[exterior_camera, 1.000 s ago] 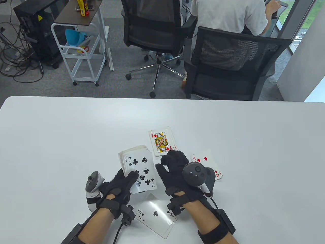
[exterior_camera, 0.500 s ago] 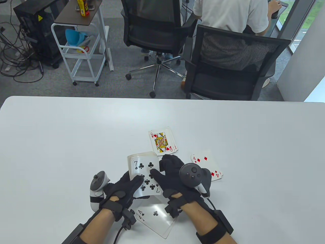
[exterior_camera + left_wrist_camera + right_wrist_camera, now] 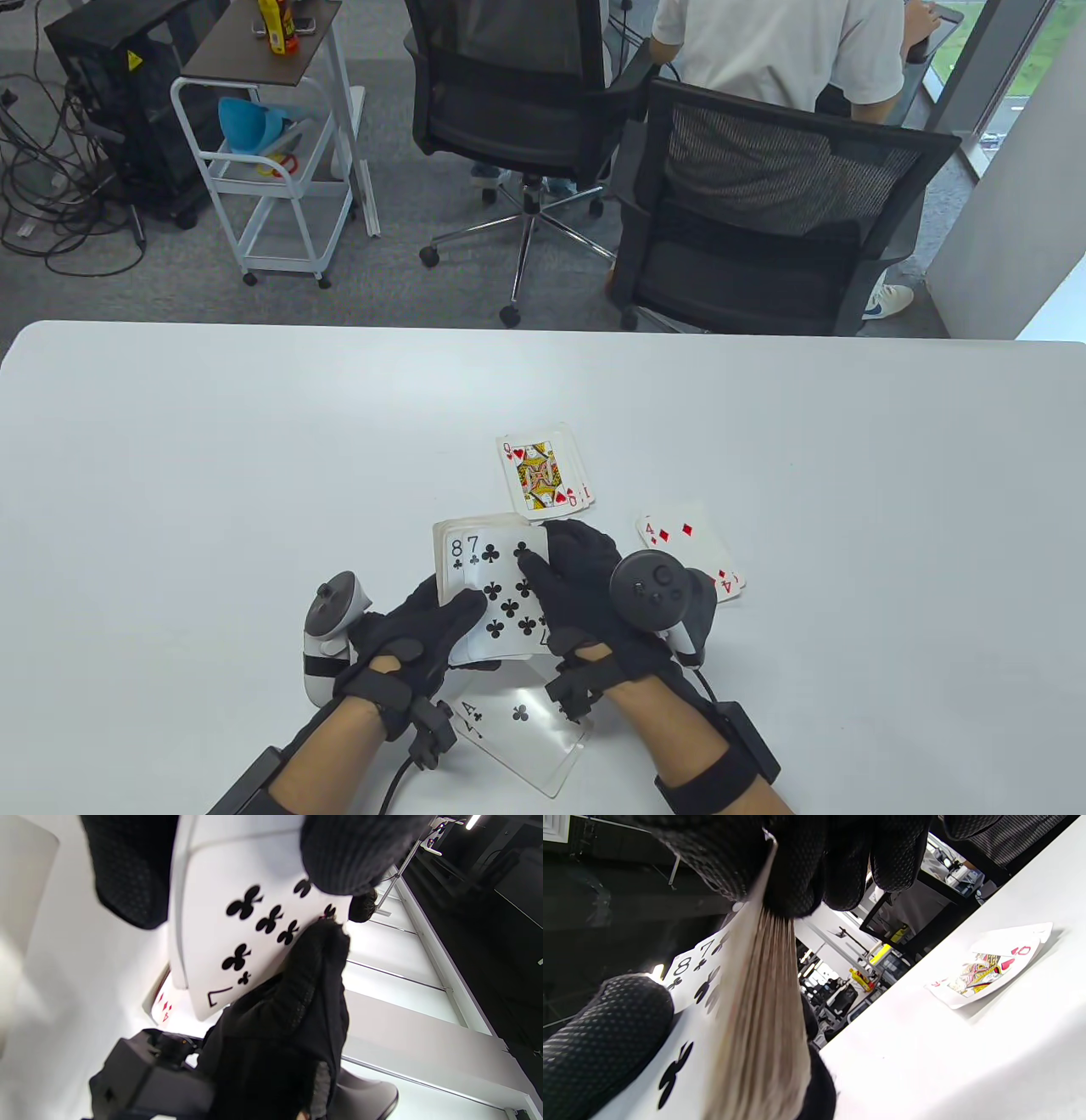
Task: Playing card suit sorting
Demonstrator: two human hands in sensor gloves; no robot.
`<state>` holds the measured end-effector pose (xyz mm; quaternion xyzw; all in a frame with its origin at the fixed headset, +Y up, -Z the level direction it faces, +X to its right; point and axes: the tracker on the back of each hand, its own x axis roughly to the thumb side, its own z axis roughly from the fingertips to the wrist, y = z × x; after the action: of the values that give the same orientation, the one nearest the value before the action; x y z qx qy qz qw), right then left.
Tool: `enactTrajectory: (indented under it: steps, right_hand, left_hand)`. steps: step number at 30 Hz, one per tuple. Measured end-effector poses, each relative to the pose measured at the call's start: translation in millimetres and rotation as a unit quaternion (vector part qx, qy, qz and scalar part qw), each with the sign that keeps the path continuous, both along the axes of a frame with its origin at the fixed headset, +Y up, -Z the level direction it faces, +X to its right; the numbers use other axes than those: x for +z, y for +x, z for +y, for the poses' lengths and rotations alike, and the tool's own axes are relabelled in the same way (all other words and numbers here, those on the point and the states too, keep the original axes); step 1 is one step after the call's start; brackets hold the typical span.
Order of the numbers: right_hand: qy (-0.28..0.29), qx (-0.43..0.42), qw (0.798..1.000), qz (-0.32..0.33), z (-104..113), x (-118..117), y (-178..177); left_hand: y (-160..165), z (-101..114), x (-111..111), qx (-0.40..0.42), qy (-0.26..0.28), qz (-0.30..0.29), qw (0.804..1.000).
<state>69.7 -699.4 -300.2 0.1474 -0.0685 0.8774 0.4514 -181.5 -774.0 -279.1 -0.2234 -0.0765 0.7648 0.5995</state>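
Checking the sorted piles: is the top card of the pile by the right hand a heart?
No. That pile shows a four of diamonds on top.

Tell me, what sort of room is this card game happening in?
Probably an office or lab: mesh office chairs on grey carpet, a person working at a desk by the window, and a wheeled cart beside a computer tower with loose cables.

Count, as I see it from my seat:
- My gloved hands: two, left hand [image 3: 416, 632] and right hand [image 3: 585, 594].
- Trackers: two, one strapped to each hand.
- Held deck [image 3: 484, 586]: one.
- Face-up piles on my table [image 3: 170, 475]: three, namely hearts pile [image 3: 543, 471], diamonds pile [image 3: 691, 543] and clubs pile [image 3: 526, 730].
- Office chairs [image 3: 764, 212]: two.
- Rolling cart [image 3: 271, 144]: one.
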Motion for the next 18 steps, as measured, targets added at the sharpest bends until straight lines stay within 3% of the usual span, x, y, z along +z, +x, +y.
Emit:
enactTrajectory:
  steps: [8,18]
  right_hand:
    - [-0.003,-0.005,1.000,-0.015,-2.6,-3.5,5.8]
    - [-0.085,-0.014,0.996,-0.013,-18.6,-17.4,16.2]
  left_hand:
    - [-5.3,3.8,-0.5,0.007,0.004,0.024,1.000]
    - [-37.4,18.9,-4.0,0.053,0.029,0.141,0.988]
